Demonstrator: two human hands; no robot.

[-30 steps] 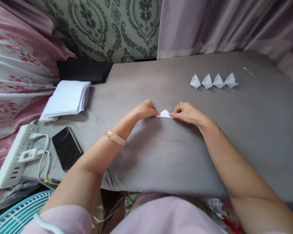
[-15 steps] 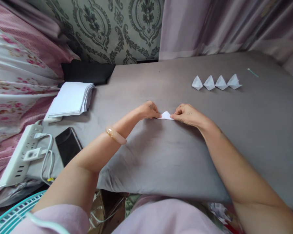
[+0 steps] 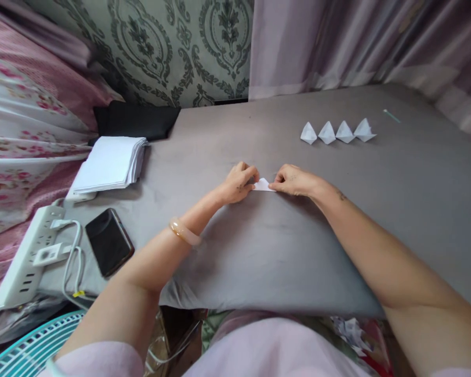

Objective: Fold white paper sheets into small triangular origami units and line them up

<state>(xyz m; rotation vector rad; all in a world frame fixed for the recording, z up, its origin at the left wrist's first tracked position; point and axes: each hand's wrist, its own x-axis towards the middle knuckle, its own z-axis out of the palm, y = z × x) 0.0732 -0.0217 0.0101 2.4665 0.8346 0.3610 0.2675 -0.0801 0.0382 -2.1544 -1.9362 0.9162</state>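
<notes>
A small folded white paper (image 3: 262,185), peaked in the middle with a straight lower edge, lies on the grey cloth between my hands. At its left corner, the thumb of my left hand (image 3: 240,183) presses on the paper while the index finger arches above. My right hand (image 3: 293,180) pinches the right corner between thumb and curled fingers. Farther back on the right stands a row of several white folded paper shapes (image 3: 327,133), pointed at the top.
On the left lie a stack of white paper (image 3: 110,162), a black phone (image 3: 109,242), a white power strip (image 3: 27,256) with cables, and a black folded item (image 3: 137,119). A thin stick (image 3: 392,115) lies at the far right. A teal fan guard (image 3: 35,345) is below left.
My left index finger has lifted off the paper and the left hand has turned, its thumb staying at the corner. The right hand keeps its pinch. The camera view has shifted slightly.
</notes>
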